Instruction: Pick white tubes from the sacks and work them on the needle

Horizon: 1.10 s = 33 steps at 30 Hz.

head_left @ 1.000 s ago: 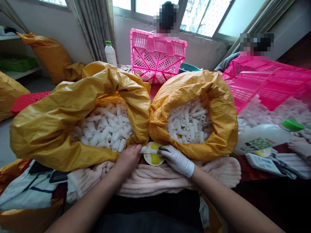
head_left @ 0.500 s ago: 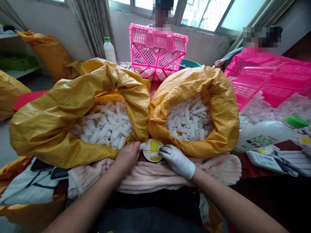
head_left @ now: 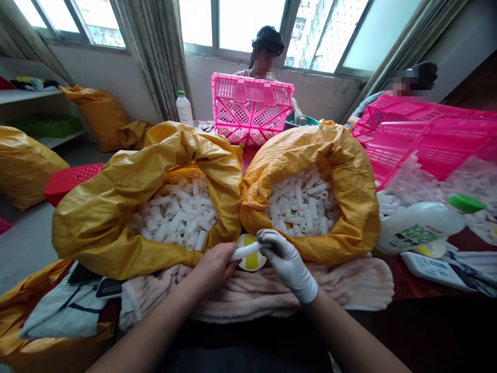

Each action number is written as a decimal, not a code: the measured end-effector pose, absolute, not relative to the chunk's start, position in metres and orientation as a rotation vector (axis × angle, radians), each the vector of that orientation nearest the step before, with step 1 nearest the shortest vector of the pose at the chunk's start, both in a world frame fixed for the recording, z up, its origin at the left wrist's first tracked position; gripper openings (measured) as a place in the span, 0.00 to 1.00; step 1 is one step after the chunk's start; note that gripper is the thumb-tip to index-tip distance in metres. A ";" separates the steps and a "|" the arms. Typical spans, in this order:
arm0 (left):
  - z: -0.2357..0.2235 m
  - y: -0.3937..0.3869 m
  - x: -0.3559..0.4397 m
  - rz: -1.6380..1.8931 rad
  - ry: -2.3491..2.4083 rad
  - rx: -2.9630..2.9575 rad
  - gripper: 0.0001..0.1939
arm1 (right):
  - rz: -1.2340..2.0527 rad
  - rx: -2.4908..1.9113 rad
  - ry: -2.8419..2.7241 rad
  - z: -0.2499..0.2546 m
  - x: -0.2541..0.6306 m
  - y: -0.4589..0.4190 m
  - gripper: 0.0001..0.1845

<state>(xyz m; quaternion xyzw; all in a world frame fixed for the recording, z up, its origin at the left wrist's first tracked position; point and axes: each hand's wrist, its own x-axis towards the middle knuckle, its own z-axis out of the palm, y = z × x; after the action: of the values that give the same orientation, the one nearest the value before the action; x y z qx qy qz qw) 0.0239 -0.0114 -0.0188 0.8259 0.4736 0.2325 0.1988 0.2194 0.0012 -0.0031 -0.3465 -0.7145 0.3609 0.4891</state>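
A white plastic tube (head_left: pixel 247 251) spans the gap between my two hands, slightly tilted with its right end higher. My bare left hand (head_left: pixel 216 263) is closed around its left end. My right hand (head_left: pixel 285 259), in a white glove with dark-stained fingertips, pinches the right end, which the fingers partly hide. Below the tube lies a small round pale dish (head_left: pixel 248 267) with a yellow patch. Beyond my hands stand two open yellow sacks, a left sack (head_left: pixel 93 212) and a right sack (head_left: pixel 357 197), both holding many short white tubes (head_left: pixel 176 215).
A pink fleece cloth (head_left: pixel 252 295) lies under my wrists. To the right are a green-capped bottle (head_left: pixel 423 225), a white box (head_left: pixel 435 270) and pink baskets (head_left: pixel 450 145). Another pink basket (head_left: pixel 252 109) stands ahead, with a person (head_left: pixel 267 44) behind it; a second person sits at right.
My right hand has lifted off the dish and now grips the tube's right end. My left hand has come slightly right and nearer me with the tube. The view has tilted up.
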 end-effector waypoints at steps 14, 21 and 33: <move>0.007 -0.035 0.045 0.231 0.702 1.985 0.18 | 0.497 -0.918 -2.212 0.007 0.220 -0.033 0.20; 0.024 -0.007 0.003 0.280 1.702 2.467 0.10 | 0.337 -1.916 -1.474 -0.002 0.331 -0.104 0.14; -0.005 0.029 -0.041 -0.053 1.867 2.607 0.14 | 0.220 -1.816 -1.574 -0.004 0.370 -0.073 0.17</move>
<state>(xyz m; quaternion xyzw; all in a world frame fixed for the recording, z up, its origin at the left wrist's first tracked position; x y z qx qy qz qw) -0.0406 0.0285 -0.0050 0.8124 0.5820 -0.0166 -0.0327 0.3696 -0.0729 -0.0043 -0.7031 -0.6094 0.0852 0.3565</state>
